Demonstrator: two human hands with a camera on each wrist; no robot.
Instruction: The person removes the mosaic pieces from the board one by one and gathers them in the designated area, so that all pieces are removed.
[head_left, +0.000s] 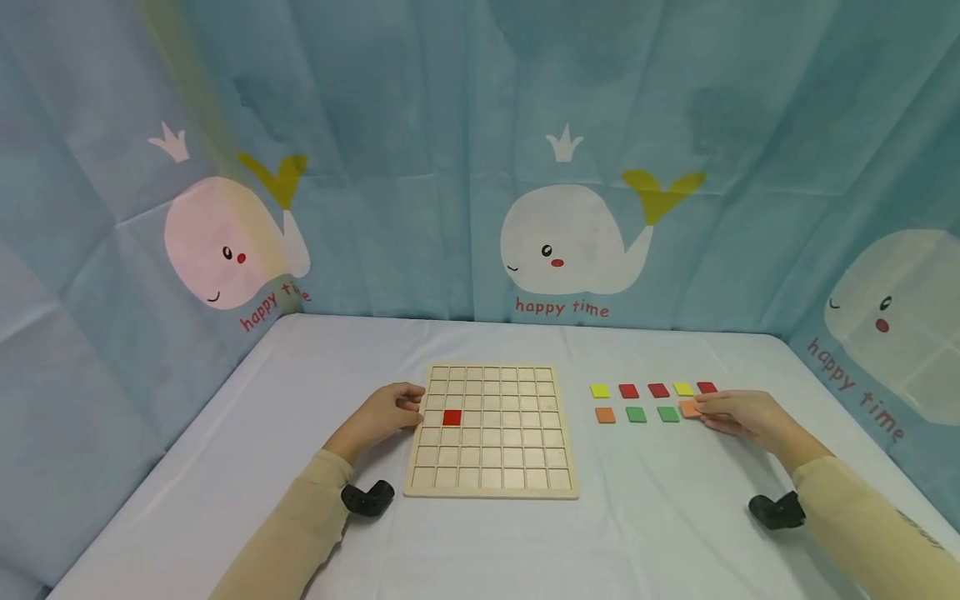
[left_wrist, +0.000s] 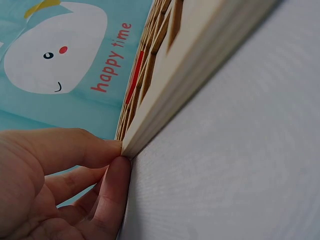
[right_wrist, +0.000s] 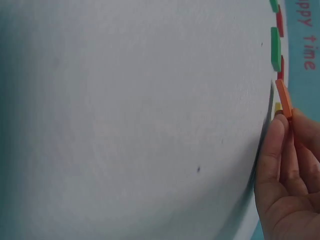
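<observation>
Pale tablecloth point(head_left: 300, 367) underfoot: keep left hand point(head_left: 386, 414) pinching wooden grid board point(head_left: 491, 492) at its 9 o'clock edge, lift orange tile point(head_left: 689, 408), pinched in right hand point(head_left: 742, 414) fingertips at board's 3 o'clock, cleanly past 8 neighbours.

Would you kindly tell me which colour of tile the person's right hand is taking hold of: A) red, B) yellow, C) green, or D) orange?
D: the right hand pinches the orange tile at the right end of the near row; the right wrist view shows it tilted between the fingertips.
</observation>
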